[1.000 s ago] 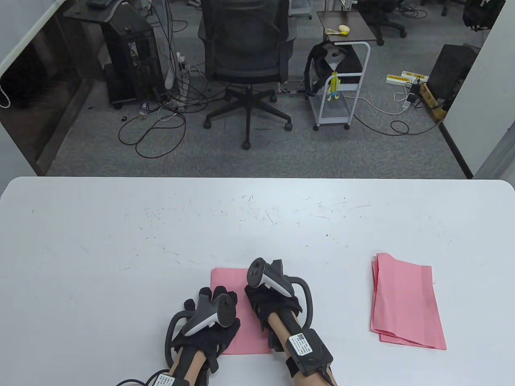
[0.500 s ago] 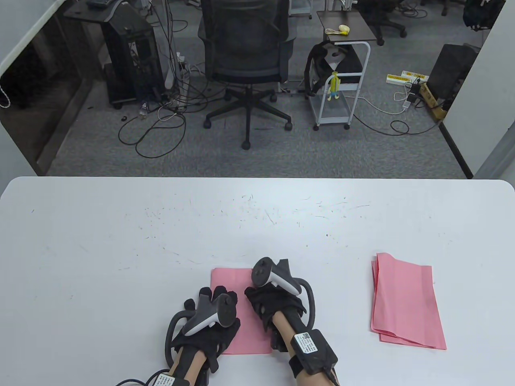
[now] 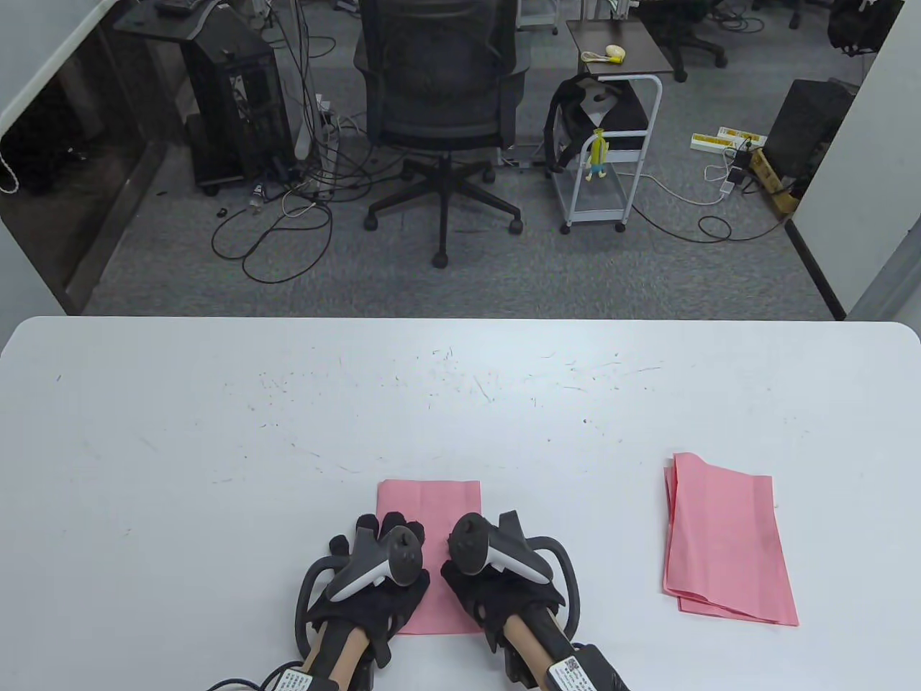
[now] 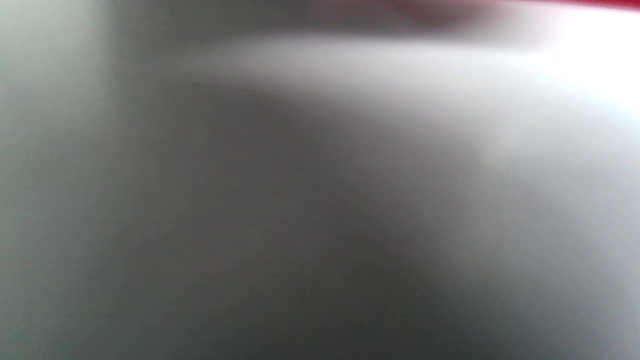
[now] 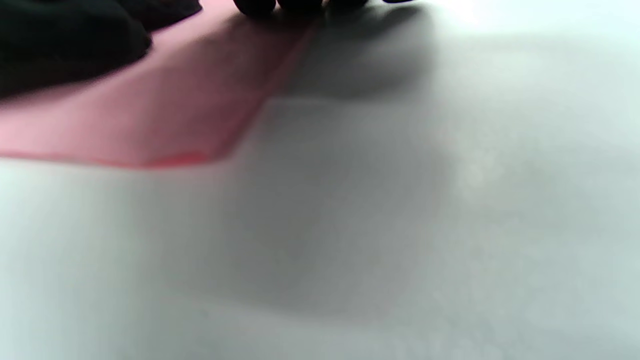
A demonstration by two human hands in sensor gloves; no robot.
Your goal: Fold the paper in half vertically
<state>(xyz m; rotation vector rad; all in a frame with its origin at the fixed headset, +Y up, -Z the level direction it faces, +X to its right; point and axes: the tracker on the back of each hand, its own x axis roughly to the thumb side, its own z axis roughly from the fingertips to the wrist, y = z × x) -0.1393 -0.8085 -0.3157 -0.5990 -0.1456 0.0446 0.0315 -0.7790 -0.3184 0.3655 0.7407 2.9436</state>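
A folded pink paper (image 3: pixel 430 504) lies flat near the table's front edge in the table view. My left hand (image 3: pixel 374 576) rests flat on the paper's left part, fingers spread forward. My right hand (image 3: pixel 496 576) presses down along the paper's right edge near its front. In the right wrist view the paper (image 5: pixel 150 115) shows as a pink strip with a corner, my gloved fingertips (image 5: pixel 300 5) touching it at the top. The left wrist view is a grey blur with a pink sliver (image 4: pixel 575 4) at the top.
A stack of folded pink papers (image 3: pixel 727 540) lies on the white table (image 3: pixel 288 432) to the right. Beyond the far edge stand an office chair (image 3: pixel 439 108) and a small white cart (image 3: pixel 608 151).
My right hand has slid back toward me along the paper's right edge, uncovering the far part of the paper. My left hand has stayed in place.
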